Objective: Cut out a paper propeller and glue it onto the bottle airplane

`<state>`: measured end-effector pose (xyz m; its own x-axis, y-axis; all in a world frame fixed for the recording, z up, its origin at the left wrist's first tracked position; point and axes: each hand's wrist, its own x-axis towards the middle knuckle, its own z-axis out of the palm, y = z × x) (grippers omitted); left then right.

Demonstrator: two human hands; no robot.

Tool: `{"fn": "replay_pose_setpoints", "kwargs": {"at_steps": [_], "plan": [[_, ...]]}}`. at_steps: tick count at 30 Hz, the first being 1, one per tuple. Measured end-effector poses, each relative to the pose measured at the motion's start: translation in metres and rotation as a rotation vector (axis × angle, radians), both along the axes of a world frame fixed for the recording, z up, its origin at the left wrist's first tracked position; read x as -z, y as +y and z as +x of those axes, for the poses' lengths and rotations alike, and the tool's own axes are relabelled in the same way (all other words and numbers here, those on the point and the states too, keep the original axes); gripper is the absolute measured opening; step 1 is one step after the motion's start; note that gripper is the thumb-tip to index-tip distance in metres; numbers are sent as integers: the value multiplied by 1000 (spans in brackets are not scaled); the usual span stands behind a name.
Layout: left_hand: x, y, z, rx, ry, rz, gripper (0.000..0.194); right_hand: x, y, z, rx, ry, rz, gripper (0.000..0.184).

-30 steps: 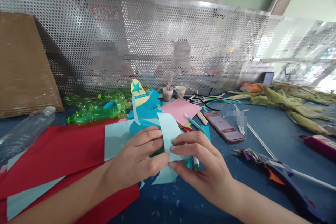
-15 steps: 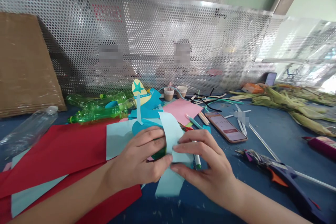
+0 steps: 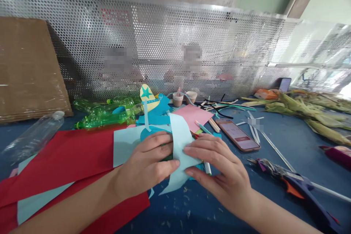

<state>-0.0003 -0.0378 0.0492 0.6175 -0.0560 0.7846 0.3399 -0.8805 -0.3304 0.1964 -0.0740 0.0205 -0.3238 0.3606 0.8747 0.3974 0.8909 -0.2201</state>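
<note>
A light blue paper strip [image 3: 181, 129] curves between my hands, its lower end hanging toward the table. My left hand [image 3: 148, 161] is closed, with the thumb pressing the strip's left edge. Its other fingers wrap a dark green object [image 3: 166, 157], mostly hidden behind the hand and paper. My right hand [image 3: 221, 170] has bent fingers and thumb closed on the strip's right side. Just behind the left hand is a blue paper piece [image 3: 153, 129]. A white marker [image 3: 207, 168] lies beyond the right fingertips.
Red paper sheets [image 3: 82, 150] and green bottles [image 3: 106, 117] lie left, with a clear bottle [image 3: 38, 135]. Pink paper [image 3: 193, 117], a phone [image 3: 238, 135] and a glue gun [image 3: 293, 182] are right of centre. Corn husks [image 3: 290, 109] lie farther right; cardboard [image 3: 30, 69] stands at far left.
The strip's lower end has swung left and bent into a curved point. My right fingers have shifted slightly right and now lie flatter against the paper. The left hand keeps its hold.
</note>
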Motion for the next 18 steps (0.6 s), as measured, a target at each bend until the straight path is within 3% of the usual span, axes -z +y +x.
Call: {"fn": "replay_pose_setpoints", "kwargs": {"at_steps": [5,9,12,16,18], "plan": [[-6,-4,4,-60,2,4,39,-2,1,0,-12,23,-12,17],[-5,-3,3,-64,20,-18,40,-3,0,0,-14,21,-15,16],[0,0,1,-19,25,-106,31,-4,-1,0,6,15,-12,16],[12,5,-4,69,-112,-222,6,-2,-1,-1,31,19,-23,18],[17,6,-6,90,-168,-235,10,-2,-1,-1,44,16,-33,19]]}}
